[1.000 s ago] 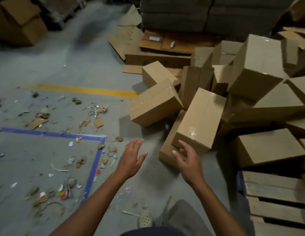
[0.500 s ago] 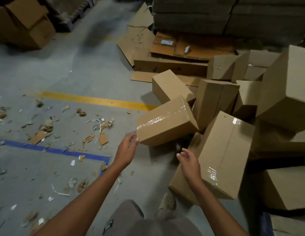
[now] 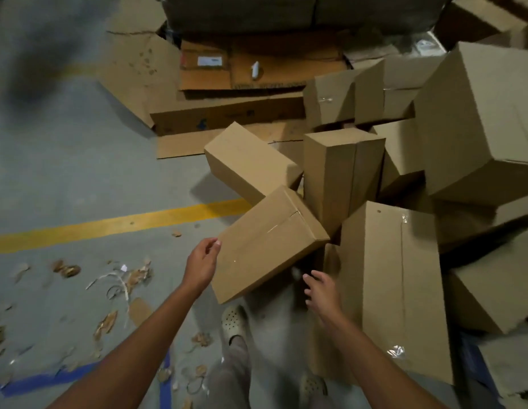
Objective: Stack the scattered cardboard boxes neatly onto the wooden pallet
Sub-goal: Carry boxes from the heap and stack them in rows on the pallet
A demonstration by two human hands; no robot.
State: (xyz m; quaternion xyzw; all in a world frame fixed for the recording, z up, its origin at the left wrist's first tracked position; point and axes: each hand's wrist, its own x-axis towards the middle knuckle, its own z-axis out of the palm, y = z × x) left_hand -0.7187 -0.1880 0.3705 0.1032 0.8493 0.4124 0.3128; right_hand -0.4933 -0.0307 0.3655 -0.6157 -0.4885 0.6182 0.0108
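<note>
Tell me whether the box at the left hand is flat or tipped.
Tipped: the box lies slanted, far end against another box.

Open floor (image 3: pixel 79 178) left, box pile (image 3: pixel 404 172) right

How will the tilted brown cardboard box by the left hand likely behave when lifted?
The tilted brown cardboard box looks stiff: flat faces, sharp edges, closed seam. Leaning on the box pile, it may pivot or slide when pulled. Only the left hand touches it; weight cannot be judged.
</note>
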